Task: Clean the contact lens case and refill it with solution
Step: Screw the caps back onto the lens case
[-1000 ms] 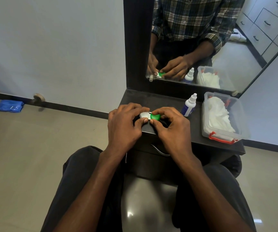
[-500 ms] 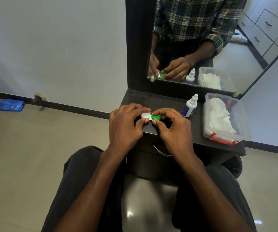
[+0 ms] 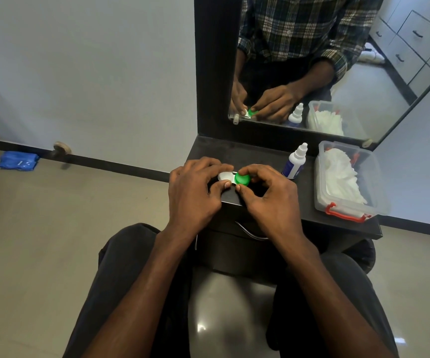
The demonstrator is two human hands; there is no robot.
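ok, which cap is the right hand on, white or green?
The green cap, pinched by the right hand; the left hand holds the white cap side.

A clear plastic box (image 3: 348, 202) with red latches is sitting on the dark worktop (image 3: 255, 156) below a mirror (image 3: 338, 73), while a blue cloth (image 3: 17, 160) is lying on the floor (image 3: 53, 228).
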